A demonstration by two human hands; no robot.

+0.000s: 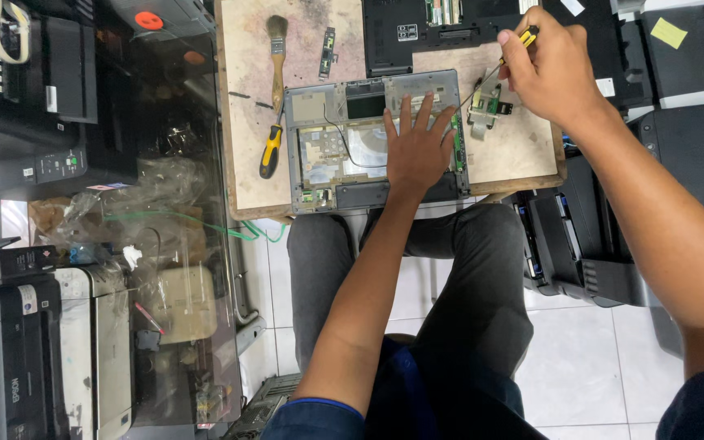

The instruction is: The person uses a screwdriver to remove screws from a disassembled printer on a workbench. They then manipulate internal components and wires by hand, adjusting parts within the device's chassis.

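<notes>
Grey laptop shell (344, 122) lies stripped open; left hand (417, 151) spread flat on it, right hand (552, 69) gripping screwdriver (499, 63) at its edge; small board (486, 106) already out.

The left hand (417, 151) lies flat, palm down, fingers spread, arm stretched forward. The right hand (552, 69) is raised, its grip pinched closed, forearm angled inward.

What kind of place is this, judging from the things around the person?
Probably an electronics repair shop: an opened laptop case lies on the worn work board, the right hand holds a screwdriver, and printers stand around.
</notes>
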